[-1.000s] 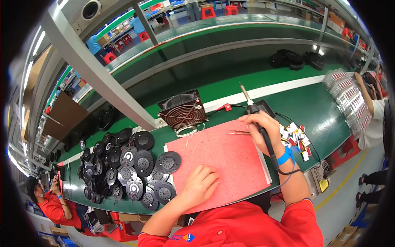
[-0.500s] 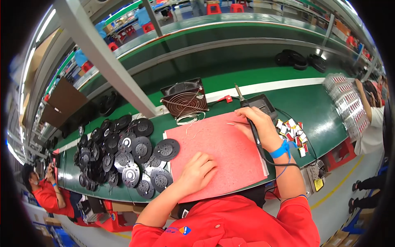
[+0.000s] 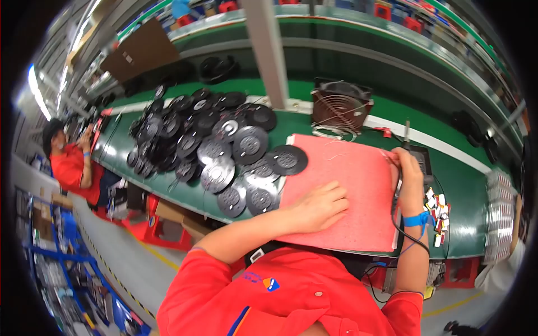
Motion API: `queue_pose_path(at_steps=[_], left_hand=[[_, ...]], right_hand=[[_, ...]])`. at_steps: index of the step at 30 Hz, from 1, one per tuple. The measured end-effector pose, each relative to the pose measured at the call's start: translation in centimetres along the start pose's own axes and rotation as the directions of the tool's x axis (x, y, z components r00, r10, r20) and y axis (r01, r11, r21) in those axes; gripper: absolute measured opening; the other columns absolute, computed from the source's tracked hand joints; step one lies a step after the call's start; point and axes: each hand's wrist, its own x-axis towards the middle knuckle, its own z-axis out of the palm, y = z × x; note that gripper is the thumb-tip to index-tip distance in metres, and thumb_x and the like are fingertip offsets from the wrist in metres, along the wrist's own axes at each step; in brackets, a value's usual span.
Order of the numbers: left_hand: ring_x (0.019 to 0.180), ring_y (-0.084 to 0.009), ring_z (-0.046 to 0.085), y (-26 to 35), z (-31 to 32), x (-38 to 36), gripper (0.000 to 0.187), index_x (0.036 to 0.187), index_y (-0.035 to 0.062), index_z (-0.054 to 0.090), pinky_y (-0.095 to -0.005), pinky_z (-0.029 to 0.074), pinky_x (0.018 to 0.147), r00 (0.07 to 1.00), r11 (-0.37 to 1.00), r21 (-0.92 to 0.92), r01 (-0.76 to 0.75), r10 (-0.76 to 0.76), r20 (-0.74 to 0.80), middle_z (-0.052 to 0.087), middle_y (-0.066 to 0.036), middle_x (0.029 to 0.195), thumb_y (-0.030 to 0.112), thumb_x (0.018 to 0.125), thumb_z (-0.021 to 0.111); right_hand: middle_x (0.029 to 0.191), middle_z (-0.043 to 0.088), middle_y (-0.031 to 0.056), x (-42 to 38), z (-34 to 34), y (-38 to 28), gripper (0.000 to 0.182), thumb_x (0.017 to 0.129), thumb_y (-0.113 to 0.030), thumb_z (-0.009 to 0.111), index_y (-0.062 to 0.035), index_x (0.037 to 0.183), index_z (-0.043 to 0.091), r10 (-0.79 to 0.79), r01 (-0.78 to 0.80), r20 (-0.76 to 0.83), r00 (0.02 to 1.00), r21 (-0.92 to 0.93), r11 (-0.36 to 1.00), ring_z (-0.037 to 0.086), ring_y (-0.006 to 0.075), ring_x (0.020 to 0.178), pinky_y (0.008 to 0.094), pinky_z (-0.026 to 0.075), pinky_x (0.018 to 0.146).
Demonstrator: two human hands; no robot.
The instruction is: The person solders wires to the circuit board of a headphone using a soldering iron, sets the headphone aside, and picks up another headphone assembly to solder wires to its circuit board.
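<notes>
The short-sleeved red shirt bears a pale button, blue lettering, an orange, white and blue badge and a blue-and-orange stripe. A blue band circles the right hand at the wrist.

No text, number or brand can be read. The shirt bears a blue, white and orange badge with small lettering beside it, too blurred to make out. Pale marks on the brown board are likewise too small to read.
</notes>
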Motion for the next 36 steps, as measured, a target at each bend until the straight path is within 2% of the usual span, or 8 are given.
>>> queue_pose_path(at_steps=[4,9,14,16,17,22,29,36], left_hand=[[0.086,-0.0275,0.050,-0.1,0.3,-0.1,0.011,0.081,0.0031,0.056,-0.0378,0.044,0.073,0.997,0.999,0.012,0.038,-0.037,-0.073,0.050,-0.010,0.087,0.012,0.076,0.062],[0.083,-0.0256,0.051,0.3,-3.0,-1.2,0.013,0.073,0.0048,0.053,-0.0369,0.043,0.070,0.983,0.975,0.123,-0.183,0.178,0.046,0.052,-0.008,0.082,0.016,0.077,0.057],[0.077,-0.0255,0.056,-1.6,-13.2,-2.8,0.011,0.071,0.0053,0.057,-0.0371,0.046,0.065,0.996,0.873,0.482,-0.080,0.048,0.078,0.057,-0.007,0.077,0.016,0.071,0.059],[0.080,-0.0268,0.058,-3.0,-18.2,-3.2,0.011,0.075,0.0070,0.062,-0.0380,0.049,0.069,0.982,0.764,0.641,0.073,-0.166,0.086,0.059,-0.007,0.080,0.018,0.074,0.062],[0.083,-0.0292,0.061,-5.9,-19.5,-4.4,0.015,0.077,0.0068,0.067,-0.0409,0.050,0.072,0.981,0.816,0.546,0.188,-0.132,-0.142,0.062,-0.009,0.080,0.019,0.077,0.058],[0.078,-0.0269,0.061,-16.1,-28.8,-8.8,0.017,0.085,-0.0011,0.064,-0.0354,0.047,0.070,0.838,0.702,0.463,0.541,-0.494,-0.231,0.062,-0.013,0.084,0.015,0.081,0.061],[0.072,-0.0284,0.060,-25.0,-32.8,-12.3,0.016,0.080,-0.0041,0.063,-0.0358,0.046,0.065,0.776,0.607,0.509,0.611,-0.585,-0.235,0.062,-0.018,0.075,0.012,0.078,0.061],[0.079,-0.0222,0.059,-12.3,-26.3,-2.3,0.008,0.083,-0.0031,0.059,-0.0304,0.046,0.072,0.884,0.834,0.299,0.464,-0.460,-0.087,0.061,-0.011,0.085,0.001,0.076,0.061]], right_hand=[[0.099,0.058,0.0126,0.1,0.1,0.1,0.030,0.084,0.000,0.045,-0.0049,0.112,0.056,0.063,-0.064,0.073,0.995,0.017,0.998,0.058,0.0227,0.092,0.0301,0.046,0.082],[0.091,0.059,0.0123,0.1,1.0,-0.2,0.025,0.082,0.003,0.060,-0.0017,0.106,0.056,-0.106,0.111,0.046,0.993,-0.125,0.986,0.058,0.0223,0.084,0.0307,0.046,0.076],[0.095,0.060,0.0125,0.1,1.7,-0.6,0.026,0.082,0.004,0.059,-0.0021,0.108,0.057,-0.077,0.087,0.069,0.995,-0.162,0.983,0.058,0.0233,0.089,0.0319,0.046,0.080],[0.098,0.061,0.0128,0.1,2.1,-0.8,0.028,0.081,0.007,0.057,-0.0019,0.108,0.057,-0.223,0.227,0.041,0.974,-0.160,0.961,0.058,0.0258,0.090,0.0329,0.046,0.082],[0.098,0.061,0.0128,0.1,2.4,-0.9,0.028,0.081,0.007,0.057,-0.0019,0.108,0.057,-0.211,0.213,0.031,0.977,-0.166,0.963,0.058,0.0258,0.090,0.0329,0.046,0.082],[0.095,0.059,0.0161,0.2,2.9,-1.1,0.029,0.076,0.009,0.058,-0.0029,0.103,0.057,-0.271,0.272,0.028,0.962,-0.144,0.951,0.057,0.0304,0.086,0.0336,0.046,0.076],[0.080,0.057,0.0118,0.2,2.8,-0.2,0.026,0.069,0.007,0.064,-0.0052,0.091,0.057,-0.291,0.284,-0.027,0.956,-0.156,0.946,0.056,0.0321,0.074,0.0374,0.047,0.064],[0.085,0.059,0.0095,0.3,2.8,0.4,0.027,0.069,0.001,0.067,-0.0079,0.092,0.058,-0.324,0.314,-0.061,0.944,-0.128,0.941,0.057,0.0279,0.076,0.0350,0.048,0.065]])
